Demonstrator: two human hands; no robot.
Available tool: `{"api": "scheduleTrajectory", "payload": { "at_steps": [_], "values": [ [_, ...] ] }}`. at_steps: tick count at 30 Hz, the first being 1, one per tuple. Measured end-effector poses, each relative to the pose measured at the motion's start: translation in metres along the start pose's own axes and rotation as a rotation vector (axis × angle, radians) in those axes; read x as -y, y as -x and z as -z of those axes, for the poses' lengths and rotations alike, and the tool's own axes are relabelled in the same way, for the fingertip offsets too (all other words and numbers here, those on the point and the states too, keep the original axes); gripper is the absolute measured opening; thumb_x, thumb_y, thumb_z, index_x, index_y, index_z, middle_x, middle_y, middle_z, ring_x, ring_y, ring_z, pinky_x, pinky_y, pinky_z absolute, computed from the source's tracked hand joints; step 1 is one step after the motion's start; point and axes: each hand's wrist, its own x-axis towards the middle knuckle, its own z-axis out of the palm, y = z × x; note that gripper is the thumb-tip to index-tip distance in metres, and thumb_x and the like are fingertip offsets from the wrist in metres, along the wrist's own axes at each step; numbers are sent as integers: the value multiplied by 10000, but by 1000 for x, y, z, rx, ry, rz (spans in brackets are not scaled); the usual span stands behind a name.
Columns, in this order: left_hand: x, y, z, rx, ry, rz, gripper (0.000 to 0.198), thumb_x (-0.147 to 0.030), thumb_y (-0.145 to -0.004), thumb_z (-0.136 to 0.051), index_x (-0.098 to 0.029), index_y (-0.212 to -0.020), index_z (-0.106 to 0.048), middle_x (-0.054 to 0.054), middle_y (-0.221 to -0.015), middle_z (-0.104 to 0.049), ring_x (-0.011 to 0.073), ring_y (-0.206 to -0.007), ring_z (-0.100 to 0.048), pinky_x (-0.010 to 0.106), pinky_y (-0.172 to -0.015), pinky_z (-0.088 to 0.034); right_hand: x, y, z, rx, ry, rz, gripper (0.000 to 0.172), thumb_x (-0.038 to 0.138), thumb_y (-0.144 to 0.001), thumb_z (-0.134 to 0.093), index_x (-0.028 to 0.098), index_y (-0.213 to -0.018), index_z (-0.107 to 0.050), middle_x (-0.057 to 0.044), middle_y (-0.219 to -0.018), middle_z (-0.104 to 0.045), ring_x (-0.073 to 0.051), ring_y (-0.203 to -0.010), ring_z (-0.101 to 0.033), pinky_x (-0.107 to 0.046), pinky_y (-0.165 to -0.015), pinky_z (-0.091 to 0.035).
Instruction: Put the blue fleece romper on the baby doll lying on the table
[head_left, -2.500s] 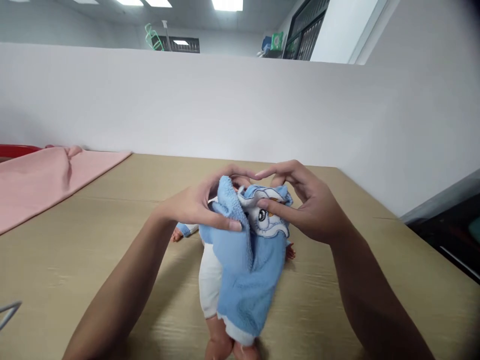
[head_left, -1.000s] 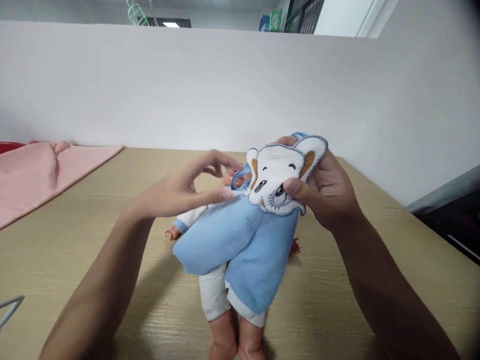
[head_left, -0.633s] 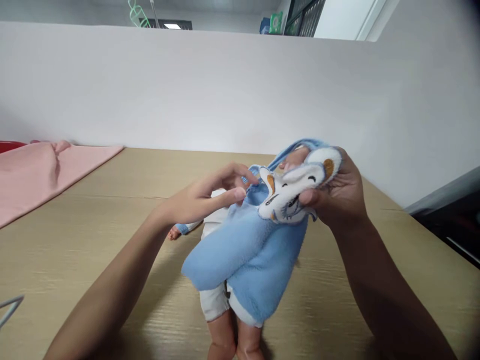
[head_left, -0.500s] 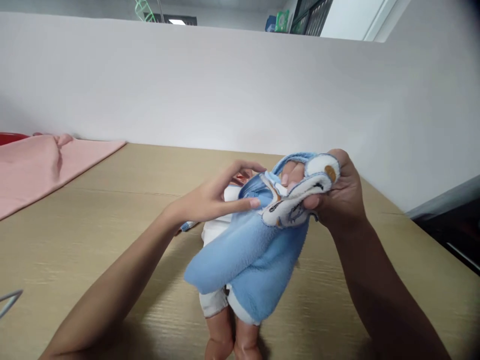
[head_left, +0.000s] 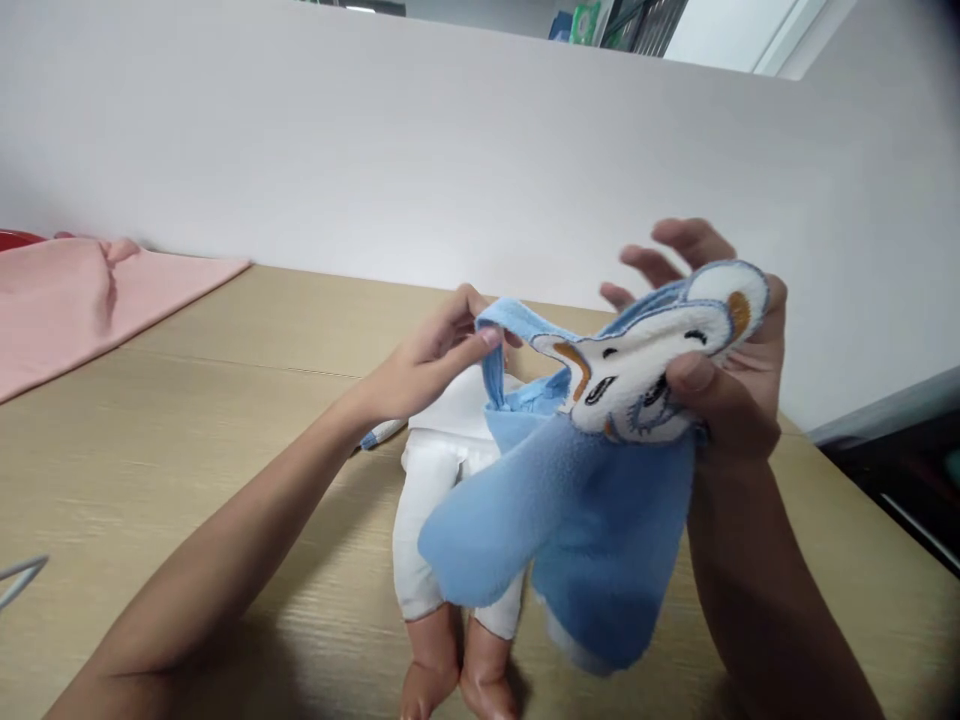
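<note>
A blue fleecy cloth [head_left: 495, 530] with a fabric band at its top hangs between my hands, over a doll. My left hand [head_left: 442, 350] pinches the left end of the band between thumb and fingers. On the right, my right hand [head_left: 739, 385] grips the white animal-face patch [head_left: 637, 360] with orange ears, thumb in front and some fingers raised behind. Beneath lies the doll [head_left: 435, 520] in white top and trousers, its bare legs towards me. The cloth and my left hand hide its head and part of its body.
The doll lies on a wooden table [head_left: 187, 480] against a white wall [head_left: 375, 160]. A pink cloth [head_left: 97, 300] covers the far left corner, with something red behind it. A blue-and-white item [head_left: 381, 433] lies by the doll's side. A grey wire end [head_left: 26, 580] shows at left.
The blue cloth has lifted off the doll and moved right and towards me, showing more white trousers. My left hand now pinches the band, which is stretched open. My right hand has moved right.
</note>
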Motion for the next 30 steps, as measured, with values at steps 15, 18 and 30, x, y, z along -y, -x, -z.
{"api": "scheduleTrajectory", "payload": {
  "at_steps": [15,18,30],
  "values": [
    [-33,-11,21,-211,482,407,459,-563,-1175,-573,-232,-858,-564,-85,-592,-456,70,-395,-367,270,-582,-619,-30,-4,28,247,218,-455,588,564,-943,-930,365,-1355,-561,44,-927,-767,-174,-693,-684,-273,-574,-551],
    [-27,-10,21,-137,356,346,493,-680,-1112,-625,-235,-900,-624,-77,-589,-440,95,-425,-373,308,-592,-619,-34,-5,36,544,358,-549,595,596,-904,-943,317,-1388,-738,-35,-1171,-839,-295,-1038,-782,-394,-876,-647],
    [-40,6,49,346,-437,314,372,-534,-1022,-800,-260,-1273,-805,68,-1242,-801,314,-1154,-738,408,-974,-609,-34,1,18,529,240,-336,427,506,-1066,-803,287,-1432,-791,-58,-1443,-818,-313,-1367,-734,-453,-1225,-549]
  ]
}}
